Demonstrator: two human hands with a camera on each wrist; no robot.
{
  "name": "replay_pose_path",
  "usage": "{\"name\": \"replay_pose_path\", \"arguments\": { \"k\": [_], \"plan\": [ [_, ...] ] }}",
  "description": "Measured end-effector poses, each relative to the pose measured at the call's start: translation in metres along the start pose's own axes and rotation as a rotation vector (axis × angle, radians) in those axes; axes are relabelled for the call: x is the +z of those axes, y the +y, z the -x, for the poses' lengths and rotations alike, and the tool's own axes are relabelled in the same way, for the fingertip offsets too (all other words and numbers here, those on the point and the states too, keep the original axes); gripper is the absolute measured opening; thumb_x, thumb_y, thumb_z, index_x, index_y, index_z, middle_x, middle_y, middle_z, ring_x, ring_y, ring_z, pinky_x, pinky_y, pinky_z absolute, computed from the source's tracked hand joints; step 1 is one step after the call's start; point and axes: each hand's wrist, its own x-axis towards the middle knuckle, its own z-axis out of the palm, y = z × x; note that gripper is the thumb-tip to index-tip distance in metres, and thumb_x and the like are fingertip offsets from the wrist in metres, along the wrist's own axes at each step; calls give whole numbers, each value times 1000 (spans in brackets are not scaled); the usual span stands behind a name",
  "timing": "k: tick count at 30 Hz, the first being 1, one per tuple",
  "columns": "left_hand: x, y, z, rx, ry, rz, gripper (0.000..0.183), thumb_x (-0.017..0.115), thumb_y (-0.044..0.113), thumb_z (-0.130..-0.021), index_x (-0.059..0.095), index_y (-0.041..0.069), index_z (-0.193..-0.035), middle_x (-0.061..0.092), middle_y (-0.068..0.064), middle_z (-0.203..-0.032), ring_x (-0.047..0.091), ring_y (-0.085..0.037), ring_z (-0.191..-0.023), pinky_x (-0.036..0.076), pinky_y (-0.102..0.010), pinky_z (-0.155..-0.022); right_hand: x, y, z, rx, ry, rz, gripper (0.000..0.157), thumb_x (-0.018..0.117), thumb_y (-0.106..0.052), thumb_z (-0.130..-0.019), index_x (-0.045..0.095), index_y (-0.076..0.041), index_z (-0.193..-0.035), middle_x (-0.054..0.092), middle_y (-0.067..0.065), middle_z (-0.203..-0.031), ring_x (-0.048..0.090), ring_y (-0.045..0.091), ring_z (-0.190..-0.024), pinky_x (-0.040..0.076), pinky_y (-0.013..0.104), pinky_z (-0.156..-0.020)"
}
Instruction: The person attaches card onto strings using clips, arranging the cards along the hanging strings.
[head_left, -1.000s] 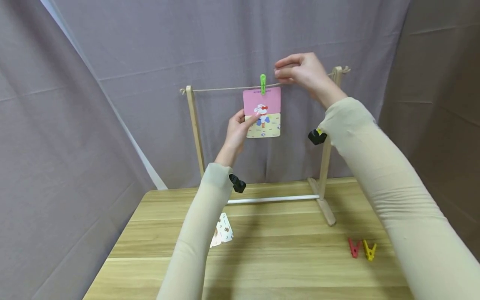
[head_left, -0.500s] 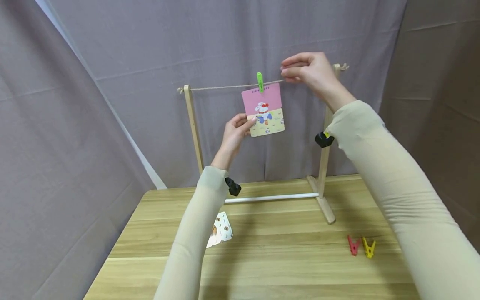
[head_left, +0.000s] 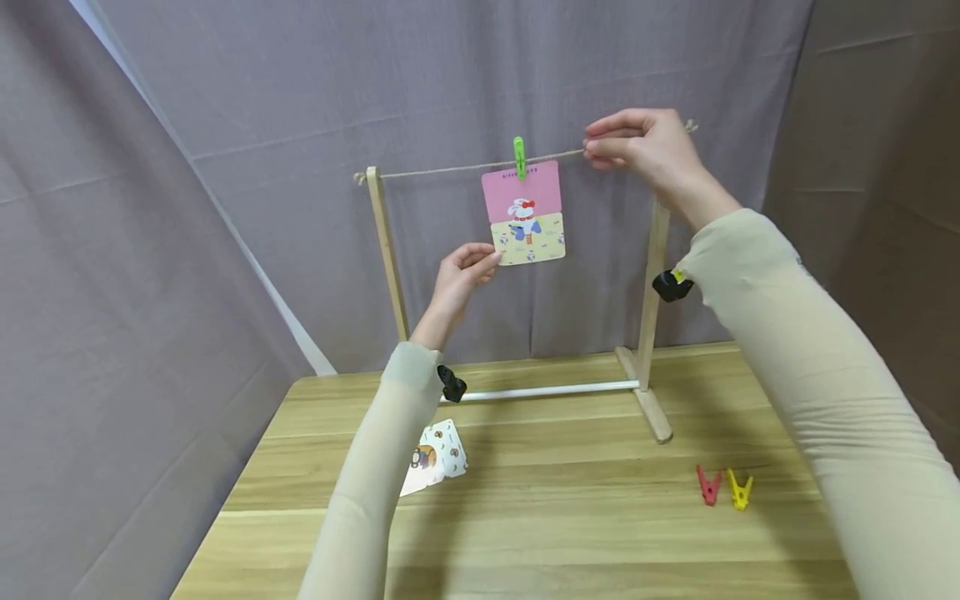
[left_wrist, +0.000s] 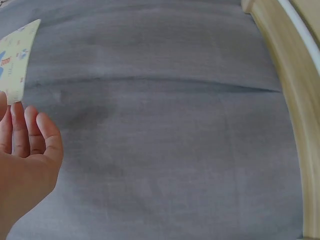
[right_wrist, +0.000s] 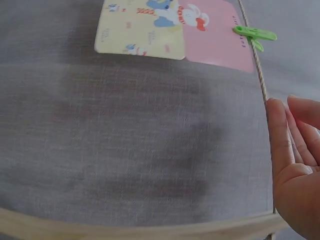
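Observation:
A pink and yellow card [head_left: 527,187] with a rabbit picture hangs slightly tilted from a thin rope [head_left: 442,172]. A green clothespin [head_left: 520,158] clips its top edge to the rope. My left hand [head_left: 455,282] pinches the card's lower left corner between thumb and fingertips. In the left wrist view that corner of the card [left_wrist: 19,65] lies at the thumb and fingertips. To the right of the clothespin, my right hand [head_left: 660,158] is beside the rope, fingers extended. The right wrist view shows the rope [right_wrist: 261,82] running along the index finger, with a gap to the thumb.
A wooden frame [head_left: 651,300] with a white crossbar [head_left: 555,390] holds the rope. On the wooden table [head_left: 570,533] lie a white patterned card [head_left: 447,450], a red clothespin [head_left: 707,486] and a yellow clothespin [head_left: 740,490]. A grey curtain [head_left: 262,100] hangs behind.
My left hand has slid down and left, from the card's middle to its lower corner. My right hand has moved right, away from the green clothespin. The card has become slightly tilted.

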Motion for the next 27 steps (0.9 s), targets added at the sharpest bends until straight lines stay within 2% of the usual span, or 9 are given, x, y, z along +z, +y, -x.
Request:
{"name": "replay_pose_path", "arguments": {
  "k": [6, 10, 15, 18, 22, 27],
  "plan": [
    [-13, -8, 6, -30, -22, -91, 21, 73, 15, -94, 68, 4, -111, 69, -3, -99, 62, -27, -91, 52, -46, -93, -12, 6, 5, 13, -1, 29, 22, 77, -1, -87, 73, 0, -109, 74, 4, -95, 72, 14, -85, 57, 21, -77],
    [-20, -13, 13, -37, -43, -117, 21, 71, 13, -95, 67, 2, -112, 68, -3, -98, 60, -34, -94, 47, -56, -96, -20, 13, 10, -5, -20, 77, 20, 77, -2, -88, 74, -2, -107, 75, 2, -94, 72, 12, -83, 57, 21, -75],
    [-27, -18, 25, -77, -93, -181, 24, 71, 16, -95, 66, 1, -113, 68, -3, -98, 62, -29, -96, 44, -59, -100, -35, 25, 22, 10, -27, 156, 23, 78, -6, -88, 74, -4, -110, 76, -3, -92, 72, 8, -83, 56, 18, -73],
    [-32, -18, 31, -94, -117, -210, 25, 71, 18, -95, 66, 2, -114, 68, -4, -101, 62, -31, -101, 45, -55, -100, -46, 32, 29, 15, -23, 137, 18, 77, -3, -87, 76, -8, -105, 76, -3, -92, 72, 8, -81, 57, 19, -72],
    [-42, -15, 39, -100, -136, -263, 25, 70, 19, -96, 66, 3, -115, 68, -3, -101, 60, -36, -104, 50, -45, -93, -61, 40, 40, 16, -27, 122, 15, 76, -3, -88, 78, -12, -100, 77, -2, -92, 73, 8, -81, 57, 20, -73],
    [-62, -15, 46, -106, -136, -305, 24, 70, 17, -96, 66, 1, -114, 66, -1, -94, 60, -24, -90, 50, -28, -77, -76, 50, 54, 34, -38, 216, 17, 77, -9, -90, 77, -13, -106, 76, -7, -94, 72, 6, -84, 56, 20, -74]
  ]
}}
